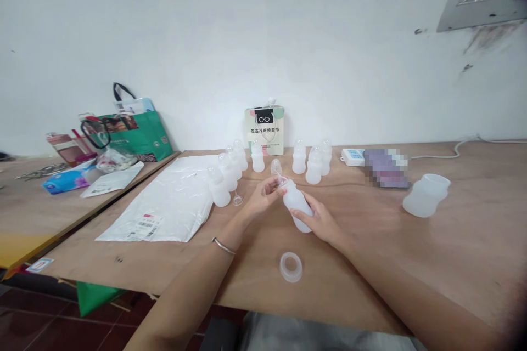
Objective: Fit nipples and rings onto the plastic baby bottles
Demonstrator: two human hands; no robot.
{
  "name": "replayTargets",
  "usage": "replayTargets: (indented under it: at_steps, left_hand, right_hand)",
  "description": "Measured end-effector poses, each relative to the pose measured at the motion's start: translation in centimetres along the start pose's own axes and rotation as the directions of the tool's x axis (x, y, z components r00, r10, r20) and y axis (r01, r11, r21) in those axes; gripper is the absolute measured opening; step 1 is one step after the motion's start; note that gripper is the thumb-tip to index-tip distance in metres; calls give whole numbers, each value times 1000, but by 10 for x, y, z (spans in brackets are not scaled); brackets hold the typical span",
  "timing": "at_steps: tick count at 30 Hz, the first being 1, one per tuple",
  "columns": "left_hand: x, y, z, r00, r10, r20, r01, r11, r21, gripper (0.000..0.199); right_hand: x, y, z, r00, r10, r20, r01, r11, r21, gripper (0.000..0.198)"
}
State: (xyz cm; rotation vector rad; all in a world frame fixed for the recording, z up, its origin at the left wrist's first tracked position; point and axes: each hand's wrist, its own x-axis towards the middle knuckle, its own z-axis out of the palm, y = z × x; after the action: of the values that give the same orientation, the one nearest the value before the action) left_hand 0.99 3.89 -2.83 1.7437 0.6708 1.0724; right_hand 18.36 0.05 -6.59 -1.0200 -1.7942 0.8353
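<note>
A frosted white baby bottle (295,202) is held tilted above the table, with my right hand (316,218) wrapped round its body. At the bottle's mouth, my left hand (267,195) pinches a clear bottle nipple (282,180); I cannot tell whether it is seated on the rim. A white collar ring (284,267) lies flat near the table's front edge. Just behind my left hand stands a clear dome cap (276,164). Another clear nipple (237,199) stands by the front bottle (219,192) of the left row.
Several capped bottles (313,167) stand at the back. An uncapped bottle (424,197) lies tilted at right. A white mailing bag (164,192) covers the left side. Behind are a paper bag (267,140), a white box (352,157) and a blurred purple item (385,167); a green bag (144,134) stands left.
</note>
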Motion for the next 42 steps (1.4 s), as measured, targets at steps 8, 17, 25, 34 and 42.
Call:
replayTargets:
  at_steps: [8,17,25,34,42]
  left_hand:
    - [0,-7,-1,996,-46,-74,50,997,54,32]
    - [0,-5,6,999,-33,10,34,985,-167,46]
    - [5,-17,0,986,-84,-147,68,991,-114,51]
    - [2,-18,5,969,-83,-232,75,996,-41,41]
    - [-1,-6,21,993,-43,-113,27,990,-138,27]
  right_hand:
    - [-3,4,2,975,-170,-140,116,936,-332,52]
    - [3,4,-4,999,-46,-9,47,996,72,54]
    - [1,4,-9,996,-69,-49,77,976,202,51]
    - [1,4,-8,997,-58,-42,68,960,272,52]
    - [0,4,-11,981,99,168,-175,829,531,35]
